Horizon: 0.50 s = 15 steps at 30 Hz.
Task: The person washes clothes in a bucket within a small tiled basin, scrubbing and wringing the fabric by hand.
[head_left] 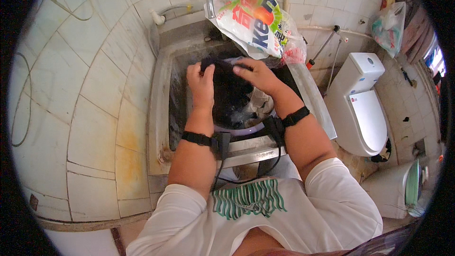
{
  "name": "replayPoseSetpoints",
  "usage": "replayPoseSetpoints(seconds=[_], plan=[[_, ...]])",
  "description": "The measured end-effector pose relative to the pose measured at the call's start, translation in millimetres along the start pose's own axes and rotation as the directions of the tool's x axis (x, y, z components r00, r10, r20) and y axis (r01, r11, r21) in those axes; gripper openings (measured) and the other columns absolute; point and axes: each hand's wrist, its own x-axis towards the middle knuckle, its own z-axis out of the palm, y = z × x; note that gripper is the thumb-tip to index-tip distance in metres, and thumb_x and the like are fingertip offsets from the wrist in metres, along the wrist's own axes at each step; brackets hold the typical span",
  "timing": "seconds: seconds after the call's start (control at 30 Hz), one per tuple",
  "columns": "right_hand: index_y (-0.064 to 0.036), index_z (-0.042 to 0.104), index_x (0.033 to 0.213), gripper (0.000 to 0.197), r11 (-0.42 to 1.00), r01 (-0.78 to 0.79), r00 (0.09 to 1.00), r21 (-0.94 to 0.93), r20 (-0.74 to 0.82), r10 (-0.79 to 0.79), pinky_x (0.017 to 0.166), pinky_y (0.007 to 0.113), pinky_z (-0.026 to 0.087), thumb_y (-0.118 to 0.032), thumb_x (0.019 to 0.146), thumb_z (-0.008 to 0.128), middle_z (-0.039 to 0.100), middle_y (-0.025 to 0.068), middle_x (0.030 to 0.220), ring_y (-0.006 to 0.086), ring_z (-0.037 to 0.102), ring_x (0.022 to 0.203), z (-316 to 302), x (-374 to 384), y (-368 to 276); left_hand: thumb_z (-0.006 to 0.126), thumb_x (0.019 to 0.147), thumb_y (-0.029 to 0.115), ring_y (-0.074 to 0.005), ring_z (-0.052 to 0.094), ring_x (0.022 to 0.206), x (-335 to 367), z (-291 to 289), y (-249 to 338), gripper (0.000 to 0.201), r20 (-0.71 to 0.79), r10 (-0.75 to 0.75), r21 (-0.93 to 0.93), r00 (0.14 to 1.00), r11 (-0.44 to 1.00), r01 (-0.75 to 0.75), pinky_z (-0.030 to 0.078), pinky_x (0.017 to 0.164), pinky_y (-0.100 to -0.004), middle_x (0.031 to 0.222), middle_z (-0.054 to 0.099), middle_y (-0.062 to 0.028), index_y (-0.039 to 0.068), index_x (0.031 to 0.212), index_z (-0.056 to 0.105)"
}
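Note:
A dark, wet-looking black cloth (230, 99) lies bunched in a pale lilac basin (249, 131), which stands inside a stone sink (163, 85). My left hand (200, 83) is closed on the cloth's far left edge, thumb up. Opposite it, my right hand (258, 75) grips the same cloth near its far right side, fingers bent inward. Some of the fingertips are hidden by the black fabric. Light-coloured cloth (260, 104) shows in the basin beneath my right wrist, with a few suds near it.
A large printed detergent bag (256, 23) rests at the sink's far right corner, beside the curved metal tap (211, 1). To the right stand a white toilet (365, 109) and a white bucket (391, 187). A tiled wall (99, 90) closes off the left. Straps with black boxes and a cable sit on my wrists.

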Motion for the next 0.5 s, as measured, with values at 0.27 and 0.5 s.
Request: replayPoseSetpoints(seconds=[0.27, 0.5], plan=[[-0.0014, 0.060, 0.098, 0.042, 0.675, -0.520, 0.417, -0.523, 0.534, 0.735, 0.058, 0.035, 0.051, -0.035, 0.075, 0.070, 0.061, 0.0080, 0.075, 0.0234, 0.060, 0.070, 6, -10, 24, 0.060, 0.072, 0.019, -0.0243, 0.057, 0.073, -9, -4, -20, 0.028, 0.451, -0.641, 0.753, 0.622, 0.647, 0.120, 0.044, 0.068, -0.0339, 0.080, 0.060, -0.0147, -0.005, 0.088, 0.061], [-0.0071, 0.047, 0.129, 0.070, 0.646, -0.162, 0.124, -0.746, 0.635, 0.763, 0.087, 0.042, 0.045, -0.035, 0.070, 0.073, 0.051, 0.0160, 0.125, 0.0299, 0.051, 0.112, 22, -14, 67, 0.057, 0.084, 0.039, -0.0318, 0.047, 0.115, -17, -10, -28, 0.059, 0.268, -0.947, 0.961, 0.178, 0.250, -0.118, 0.043, 0.089, -0.0442, 0.133, 0.045, -0.0123, 0.008, 0.132, 0.041]])
